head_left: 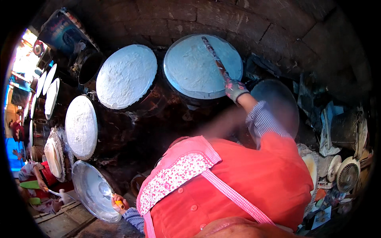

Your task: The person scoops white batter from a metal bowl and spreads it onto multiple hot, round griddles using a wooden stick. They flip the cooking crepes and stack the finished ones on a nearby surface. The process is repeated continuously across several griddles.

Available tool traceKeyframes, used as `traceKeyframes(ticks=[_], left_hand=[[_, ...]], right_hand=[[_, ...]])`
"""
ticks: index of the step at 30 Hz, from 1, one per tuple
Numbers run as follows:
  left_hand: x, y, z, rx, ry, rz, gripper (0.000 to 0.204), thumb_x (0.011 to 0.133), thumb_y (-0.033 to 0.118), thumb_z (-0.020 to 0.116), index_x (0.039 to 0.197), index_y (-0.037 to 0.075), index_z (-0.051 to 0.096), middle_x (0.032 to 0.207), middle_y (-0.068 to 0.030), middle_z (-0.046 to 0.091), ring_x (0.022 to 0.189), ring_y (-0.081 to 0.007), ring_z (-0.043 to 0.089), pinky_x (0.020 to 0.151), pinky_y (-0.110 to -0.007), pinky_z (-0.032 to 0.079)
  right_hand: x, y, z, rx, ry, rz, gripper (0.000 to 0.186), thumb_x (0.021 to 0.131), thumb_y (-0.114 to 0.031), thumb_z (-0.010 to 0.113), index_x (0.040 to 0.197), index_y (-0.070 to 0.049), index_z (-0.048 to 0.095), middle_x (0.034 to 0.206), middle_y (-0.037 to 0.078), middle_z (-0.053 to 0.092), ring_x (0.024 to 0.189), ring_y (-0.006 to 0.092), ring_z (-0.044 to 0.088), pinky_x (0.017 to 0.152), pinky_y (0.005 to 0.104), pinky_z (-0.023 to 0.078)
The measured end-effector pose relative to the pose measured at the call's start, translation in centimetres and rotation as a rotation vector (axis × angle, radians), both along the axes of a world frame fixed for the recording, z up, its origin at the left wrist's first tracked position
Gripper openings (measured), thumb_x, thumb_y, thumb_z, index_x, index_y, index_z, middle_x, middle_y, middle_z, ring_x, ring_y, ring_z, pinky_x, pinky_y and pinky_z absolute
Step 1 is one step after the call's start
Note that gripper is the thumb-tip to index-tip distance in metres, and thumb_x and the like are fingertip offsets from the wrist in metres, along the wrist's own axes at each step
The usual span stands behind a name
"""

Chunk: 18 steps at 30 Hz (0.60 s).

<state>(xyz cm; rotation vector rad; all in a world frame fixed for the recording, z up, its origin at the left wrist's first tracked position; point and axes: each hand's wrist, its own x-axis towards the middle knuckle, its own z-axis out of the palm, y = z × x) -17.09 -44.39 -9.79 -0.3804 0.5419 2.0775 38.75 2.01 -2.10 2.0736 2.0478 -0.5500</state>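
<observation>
One long, white-smeared stick [215, 58] angles over a round white-coated pan [184, 65] at 12 o'clock, the gloved right hand [235, 89] closed around its lower end beside the pan's 4 o'clock edge. At 8 o'clock, the left hand [119, 202] curls tightly about an orange-handled tool [120, 204], its pale end over a wide metal basin [85, 188]; whether it touches the bottom cannot be told. Another white disc [127, 75] sits at 10 o'clock, a narrower-looking white oval [81, 127] at 9. Farther out, a co-worker's hand [42, 184] appears at 8 o'clock, a round fan [348, 175] at 4, and a block wall [230, 18] at 12.
</observation>
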Motion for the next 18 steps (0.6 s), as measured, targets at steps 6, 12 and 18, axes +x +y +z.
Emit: traceKeyframes(ticks=[6, 12, 18], left_hand=[[-0.2, -0.1, -0.4, -0.006, -0.003, 0.014, 0.013, 0.082, 0.007, 0.048, 0.087, 0.0, 0.038, 0.067, -0.0035, 0.04, 0.059, -0.0086, 0.045, 0.051, -0.019, 0.043], [-0.5, 1.1, 0.2, -0.042, -0.045, 0.006, 0.014, 0.082, 0.006, 0.049, 0.088, 0.001, 0.038, 0.068, -0.0035, 0.041, 0.059, -0.0092, 0.045, 0.05, -0.019, 0.042], [1.1, 1.4, 0.4, -0.068, -0.038, 0.028, 0.017, 0.083, 0.007, 0.048, 0.093, -0.002, 0.039, 0.068, -0.0039, 0.043, 0.058, -0.0092, 0.046, 0.05, -0.019, 0.043]], right_hand=[[1.7, 4.3, -0.5, 0.143, -0.07, -0.179, 0.041, 0.085, -0.025, 0.032, 0.123, -0.009, 0.039, 0.114, 0.014, 0.051, 0.101, 0.0293, 0.052, 0.083, 0.0387, 0.043], [0.6, -4.0, -4.8, 0.057, -0.371, 0.185, 0.048, 0.079, -0.014, 0.041, 0.125, -0.004, 0.036, 0.112, 0.013, 0.052, 0.087, 0.022, 0.054, 0.073, 0.0351, 0.046], [0.4, -12.1, -4.4, 0.251, 0.746, -0.185, 0.037, 0.082, -0.017, 0.049, 0.117, -0.008, 0.041, 0.086, 0.007, 0.055, 0.066, 0.0202, 0.054, 0.056, 0.0318, 0.045]])
